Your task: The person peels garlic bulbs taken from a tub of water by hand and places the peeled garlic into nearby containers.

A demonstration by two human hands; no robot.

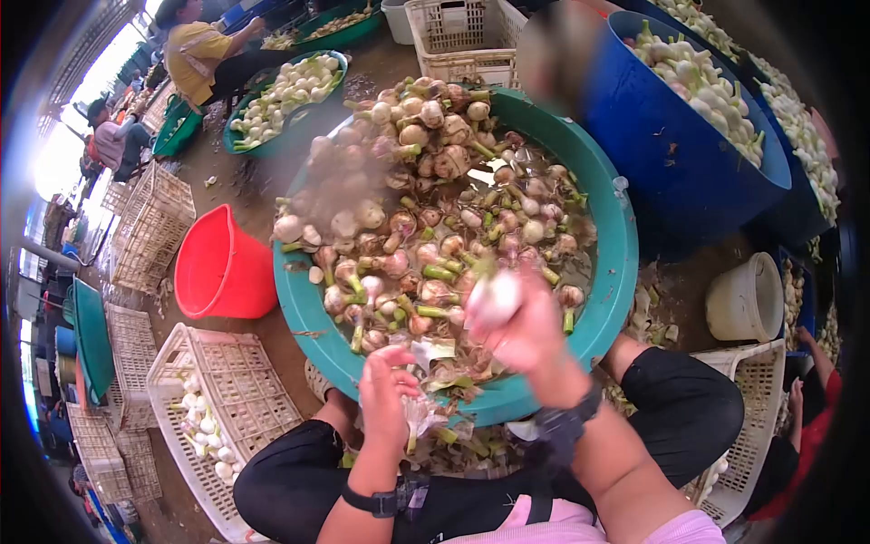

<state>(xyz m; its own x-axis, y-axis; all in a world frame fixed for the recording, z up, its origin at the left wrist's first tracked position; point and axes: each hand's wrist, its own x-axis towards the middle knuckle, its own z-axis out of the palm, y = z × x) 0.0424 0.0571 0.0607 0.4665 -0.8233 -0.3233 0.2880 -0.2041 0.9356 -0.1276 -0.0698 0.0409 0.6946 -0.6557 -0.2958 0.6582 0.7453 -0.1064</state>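
Note:
My right hand (530, 331), smeared by motion, is closed round a white peeled garlic bulb (497, 297) with a short green stem, above the near side of a green tub (614, 299). My left hand (385, 394) is at the tub's near rim, its fingers loosely bent and apart with nothing visibly gripped. Just beside it, a pale garlic bulb with loose skin (420, 412) shows over the rim. Many unpeeled garlic bulbs (435, 290) lie in water in the tub, heaped higher at the back. Torn skins (458, 374) lie near the front.
A red bucket (217, 272) and a white crate (245, 381) with peeled garlic stand left. Right are a blue tub (671, 172) of peeled garlic, a white bucket (745, 297) and another crate (748, 426). A person in yellow (195, 54) sits behind a green basin (288, 102).

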